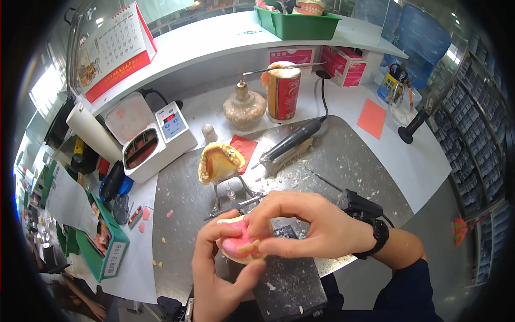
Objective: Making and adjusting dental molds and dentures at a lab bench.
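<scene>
A pink wax denture (242, 246) with a row of pale teeth sits low in the centre of the view, held between both hands above a dark block (292, 279) at the counter's near edge. The left hand (220, 273) cups it from below, thumb and fingers clamped round its underside, which steadies it and turns the tooth row up toward the eyes. The right hand (306, 225), wearing a black wristband (375, 236), comes in from 3 o'clock; its grip is closed on the denture's top, fingertips pressing at the teeth and wax rim, seemingly to seat or adjust them.

At 12 o'clock from the denture, just beyond the fingers, stands a metal articulator (233, 201) carrying a yellowish jaw model (219, 162), kept within easy reach for checking fit. A red wax sheet (244, 146) lies beside it. At 1 o'clock a dark handpiece (292, 140) rests on the steel counter (354, 161), its cord looping back. Wax crumbs are scattered over the steel.

Further out at 12 o'clock are a glass spirit lamp (244, 107) and a red can (283, 91) with a blade laid across its top. At 10 o'clock sits a white wax heater (155, 137); at 9 o'clock a green tray (110, 244). A desk calendar (115, 51) stands on the shelf at 11 o'clock.
</scene>
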`<action>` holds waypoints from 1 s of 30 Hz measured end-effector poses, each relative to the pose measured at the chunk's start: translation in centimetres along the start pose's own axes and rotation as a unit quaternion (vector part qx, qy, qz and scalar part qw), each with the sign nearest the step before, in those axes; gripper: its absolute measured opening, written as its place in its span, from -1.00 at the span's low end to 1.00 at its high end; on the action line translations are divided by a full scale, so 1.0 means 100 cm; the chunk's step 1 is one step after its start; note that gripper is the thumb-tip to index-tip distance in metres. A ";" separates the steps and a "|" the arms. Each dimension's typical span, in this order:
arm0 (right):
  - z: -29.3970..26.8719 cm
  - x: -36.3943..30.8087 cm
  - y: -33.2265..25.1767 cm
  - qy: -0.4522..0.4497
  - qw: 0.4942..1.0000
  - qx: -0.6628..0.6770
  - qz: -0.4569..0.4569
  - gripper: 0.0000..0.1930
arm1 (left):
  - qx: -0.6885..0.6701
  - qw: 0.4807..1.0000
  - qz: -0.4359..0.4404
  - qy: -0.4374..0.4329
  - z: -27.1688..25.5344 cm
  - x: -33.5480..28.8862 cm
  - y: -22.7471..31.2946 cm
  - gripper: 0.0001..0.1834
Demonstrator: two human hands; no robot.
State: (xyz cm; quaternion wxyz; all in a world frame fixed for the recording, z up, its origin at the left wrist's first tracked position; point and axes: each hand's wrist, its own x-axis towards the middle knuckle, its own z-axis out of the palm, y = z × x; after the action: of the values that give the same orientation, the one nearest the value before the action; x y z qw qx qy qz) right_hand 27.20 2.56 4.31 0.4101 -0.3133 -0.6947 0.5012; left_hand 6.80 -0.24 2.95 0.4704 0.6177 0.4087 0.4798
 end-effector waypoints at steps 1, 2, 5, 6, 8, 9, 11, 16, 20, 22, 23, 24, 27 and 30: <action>0.001 0.000 0.001 -0.003 1.000 0.019 -0.002 -0.75 | -0.018 1.000 0.004 0.011 -0.001 0.000 0.006 -0.54; 0.002 0.000 0.002 -0.007 0.999 0.039 -0.005 -0.73 | -0.036 0.999 0.009 0.023 -0.001 0.001 0.010 -0.60; 0.001 -0.003 0.006 -0.007 0.998 0.057 -0.003 -0.69 | -0.004 1.000 0.008 0.005 0.001 0.008 0.013 -0.74; 0.001 -0.003 0.006 -0.007 0.998 0.060 -0.004 -0.68 | -0.009 1.000 -0.001 0.004 0.002 0.009 0.014 -0.76; 0.001 -0.004 0.005 -0.007 0.997 0.071 0.001 -0.69 | -0.019 1.000 -0.019 0.005 0.004 0.010 0.016 -0.80; 0.002 -0.004 0.006 -0.007 0.997 0.077 0.006 -0.70 | -0.010 1.000 -0.015 0.008 0.005 0.010 0.016 -0.80; 0.003 -0.003 0.005 -0.009 0.997 0.077 0.003 -0.71 | 0.007 1.000 -0.007 0.014 0.005 0.009 0.016 -0.81; 0.003 -0.005 0.006 0.001 0.995 0.098 0.009 -0.73 | 0.014 1.000 0.010 0.007 0.004 0.010 0.006 -0.83; 0.003 -0.005 0.012 0.001 0.995 0.101 0.009 -0.74 | -0.004 0.999 -0.009 0.032 0.008 0.007 0.002 -0.84; 0.005 -0.006 0.013 0.005 0.995 0.103 0.013 -0.74 | -0.064 0.996 -0.035 0.049 0.012 0.006 -0.001 -0.85; 0.006 -0.006 0.013 0.008 0.994 0.107 0.016 -0.74 | -0.093 0.993 -0.048 0.057 0.014 0.006 -0.001 -0.85; 0.006 -0.006 0.013 0.011 0.994 0.110 0.021 -0.74 | -0.097 0.992 -0.050 0.059 0.015 0.005 -0.002 -0.84; 0.006 -0.007 0.010 0.010 0.993 0.111 0.034 -0.74 | -0.104 0.991 -0.056 0.063 0.016 0.005 0.000 -0.84; 0.005 -0.007 0.012 0.010 0.994 0.107 0.029 -0.75 | -0.103 0.991 -0.057 0.067 0.018 0.006 0.001 -0.85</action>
State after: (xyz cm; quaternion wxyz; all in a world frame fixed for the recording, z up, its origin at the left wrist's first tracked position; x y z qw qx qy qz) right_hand 27.12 2.08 2.93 0.4338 -0.2925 -0.6237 0.5808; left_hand 8.70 -0.02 2.97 0.5297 0.5079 0.4224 0.5319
